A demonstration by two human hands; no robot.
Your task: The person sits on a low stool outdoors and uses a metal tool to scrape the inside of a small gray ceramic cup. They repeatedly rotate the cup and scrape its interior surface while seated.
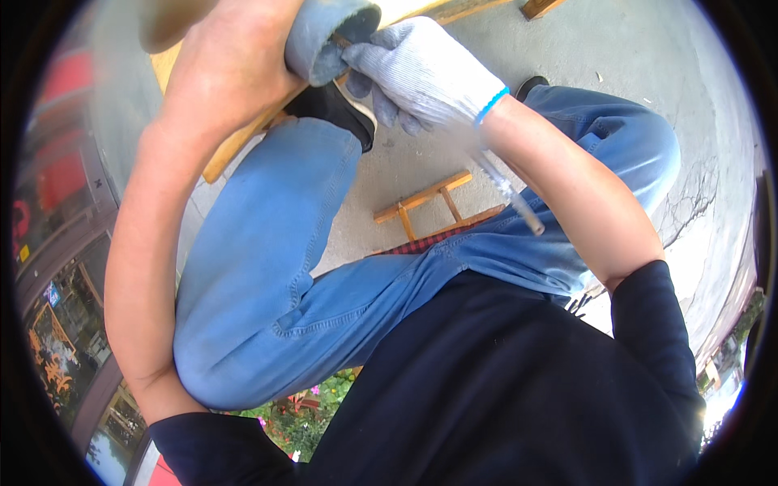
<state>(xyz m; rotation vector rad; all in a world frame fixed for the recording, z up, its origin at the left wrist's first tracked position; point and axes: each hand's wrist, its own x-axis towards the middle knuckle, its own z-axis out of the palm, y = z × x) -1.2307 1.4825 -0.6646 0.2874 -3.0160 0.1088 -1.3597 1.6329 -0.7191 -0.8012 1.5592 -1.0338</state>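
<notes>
A short grey cylinder (316,45), hollow with a rough rim, is at the top of the view, its open end turned to the right. My bare left hand (234,61) is against its left side and holds it; the fingers are mostly hidden. My right hand (419,70) wears a white knitted glove with a blue cuff and greyed fingertips. Its thumb and finger pinch a thin brown stick (341,41) at the cylinder's mouth. Below the right wrist, a clear, slender rod or handle (507,189) slants down, partly blurred; what holds it cannot be seen.
Under my hands runs the edge of a light wooden bench or table (234,146). Between my jeans-clad legs, a low wooden stool frame (422,197) with red-and-black checked cloth (425,243) is over the concrete floor (395,164). Flowering plants (298,419) lie below, beside my leg.
</notes>
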